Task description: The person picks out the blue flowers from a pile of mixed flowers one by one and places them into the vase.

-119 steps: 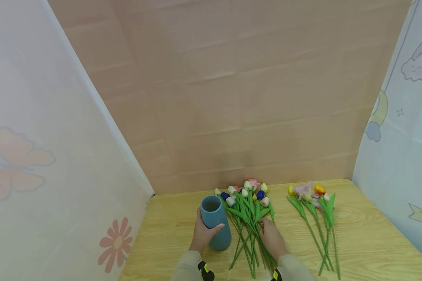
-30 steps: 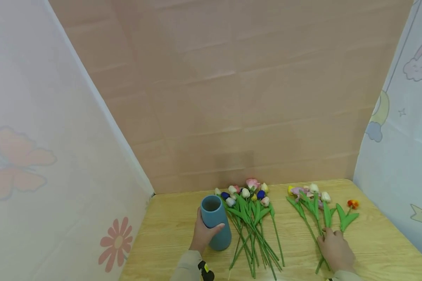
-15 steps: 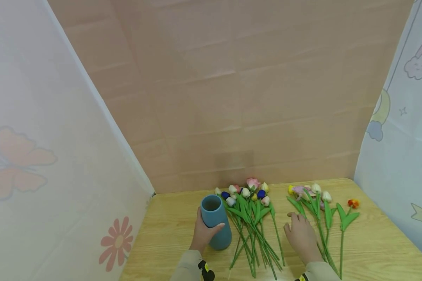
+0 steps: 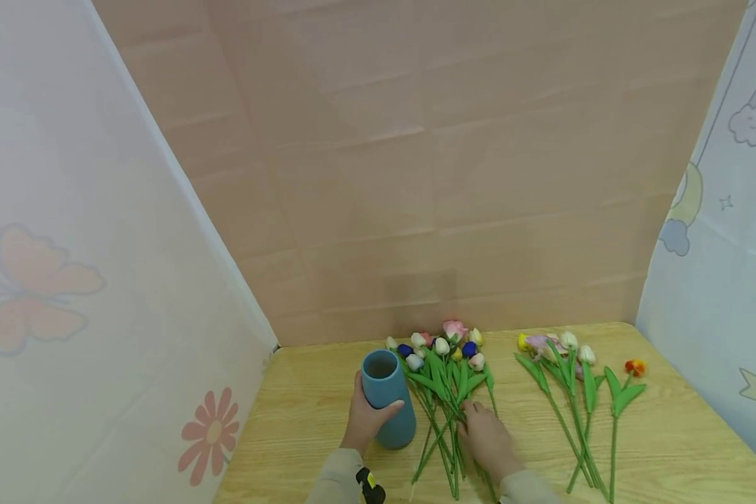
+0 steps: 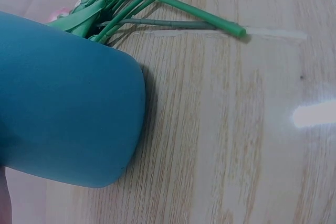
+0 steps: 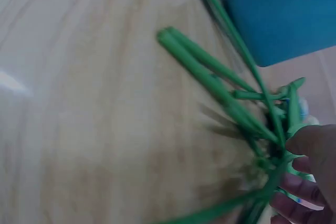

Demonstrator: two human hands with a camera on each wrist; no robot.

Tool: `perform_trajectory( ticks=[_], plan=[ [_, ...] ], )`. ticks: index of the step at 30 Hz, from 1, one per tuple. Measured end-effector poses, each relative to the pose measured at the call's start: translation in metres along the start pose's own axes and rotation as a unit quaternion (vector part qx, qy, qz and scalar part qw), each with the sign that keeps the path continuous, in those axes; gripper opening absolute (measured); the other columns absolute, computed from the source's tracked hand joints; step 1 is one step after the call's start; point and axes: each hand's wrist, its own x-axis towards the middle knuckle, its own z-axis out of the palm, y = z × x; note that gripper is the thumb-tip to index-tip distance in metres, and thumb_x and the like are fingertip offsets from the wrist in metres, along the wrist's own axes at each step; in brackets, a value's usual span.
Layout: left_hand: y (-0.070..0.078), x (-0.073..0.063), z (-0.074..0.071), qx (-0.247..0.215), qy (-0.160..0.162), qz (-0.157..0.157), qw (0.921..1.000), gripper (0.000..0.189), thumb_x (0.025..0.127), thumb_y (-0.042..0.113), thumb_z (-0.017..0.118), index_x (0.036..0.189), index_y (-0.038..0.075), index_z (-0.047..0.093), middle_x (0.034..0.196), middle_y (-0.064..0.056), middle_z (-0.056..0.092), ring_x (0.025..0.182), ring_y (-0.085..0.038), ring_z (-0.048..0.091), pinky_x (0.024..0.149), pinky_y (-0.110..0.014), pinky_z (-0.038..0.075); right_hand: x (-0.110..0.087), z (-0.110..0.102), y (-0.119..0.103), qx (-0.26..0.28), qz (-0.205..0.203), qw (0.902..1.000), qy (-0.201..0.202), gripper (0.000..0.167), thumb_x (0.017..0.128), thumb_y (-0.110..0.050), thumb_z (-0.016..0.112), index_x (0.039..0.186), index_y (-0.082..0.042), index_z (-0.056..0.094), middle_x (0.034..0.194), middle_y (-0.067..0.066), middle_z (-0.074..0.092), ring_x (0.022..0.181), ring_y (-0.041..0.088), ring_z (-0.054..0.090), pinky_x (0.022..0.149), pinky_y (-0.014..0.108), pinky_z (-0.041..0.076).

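- The left hand (image 4: pixel 365 418) wraps the blue vase (image 4: pixel 386 386), its thumb across the near side and its fingers clamped round the wall; the vase's mouth faces up, and nothing stands between its left side and the left panel (image 4: pixel 120 245) but a broad stretch of wood.
- The vase is on the left part of the worktop (image 4: pixel 309 406), well in from the left and back edges, with the large bunch (image 4: pixel 437 374) just beside it on the right.
- The right hand (image 4: pixel 488 437) is at the stems of the large bunch, fingers bent; the right wrist view shows thumb and fingers there, but I cannot tell whether they pinch a stem.
- The large bunch lies flat with its stems crossed, white, blue and pink heads close to the back edge along the brown backdrop (image 4: pixel 416 175).
- Right of the right hand, a strip of wood separates it from the small bunch (image 4: pixel 571 378), with yellow, lilac and white heads.
- The orange tulip (image 4: pixel 635 367) lies apart from that bunch, farthest right, with some wood between it and the slanting right edge by the printed panel (image 4: pixel 718 280).
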Motion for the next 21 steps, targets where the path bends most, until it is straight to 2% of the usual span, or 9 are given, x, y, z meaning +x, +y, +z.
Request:
perform_trajectory(
  ticks=[4,9,12,17,21],
  plan=[
    [0.002,-0.001,0.0,-0.001,0.0,0.006,1.0,0.092,0.076,0.03,0.083,0.148,0.025,0.026,0.14,-0.008,0.046,0.127,-0.035,0.047,0.097,-0.062,0.041,0.0,0.009,0.001,0.008,0.018,0.9996,-0.019,0.025,0.084,-0.017,0.074,0.103,-0.007,0.061,0.089,0.006,0.063,0.072,0.021,0.059,0.058,0.036,0.051],
    [0.002,-0.001,0.0,0.003,0.002,0.001,1.0,0.092,0.077,0.027,0.083,0.148,0.027,0.025,0.14,-0.007,0.046,0.127,-0.034,0.046,0.098,-0.061,0.041,0.003,0.009,0.006,0.054,0.051,0.997,-0.022,0.02,0.089,-0.015,0.067,0.105,-0.004,0.063,0.089,0.005,0.065,0.073,0.018,0.061,0.055,0.033,0.05],
    [0.007,-0.002,0.0,0.0,0.0,-0.003,1.0,0.093,0.077,0.024,0.083,0.149,0.025,0.024,0.141,-0.008,0.046,0.128,-0.034,0.046,0.099,-0.061,0.04,0.005,0.002,0.007,0.079,0.068,0.9944,-0.016,0.019,0.092,-0.015,0.063,0.107,-0.003,0.062,0.08,0.002,0.063,0.062,0.013,0.057,0.048,0.028,0.045],
    [0.023,-0.008,-0.002,-0.014,-0.008,-0.001,0.9999,0.093,0.077,0.022,0.083,0.15,0.019,0.025,0.141,-0.01,0.046,0.127,-0.036,0.046,0.098,-0.06,0.04,0.006,-0.019,0.005,0.112,0.071,0.9911,0.011,0.017,0.095,-0.017,0.06,0.109,-0.007,0.059,0.059,-0.006,0.051,0.043,0.009,0.04,0.038,0.023,0.031],
    [0.024,-0.008,-0.002,-0.016,-0.007,0.008,0.9998,0.09,0.077,0.02,0.082,0.148,0.018,0.027,0.139,-0.011,0.047,0.126,-0.036,0.047,0.098,-0.059,0.041,0.006,-0.038,0.006,0.118,0.056,0.9907,0.038,0.02,0.095,-0.017,0.059,0.113,-0.007,0.059,0.059,-0.007,0.045,0.041,0.007,0.035,0.038,0.021,0.027]
  ],
)
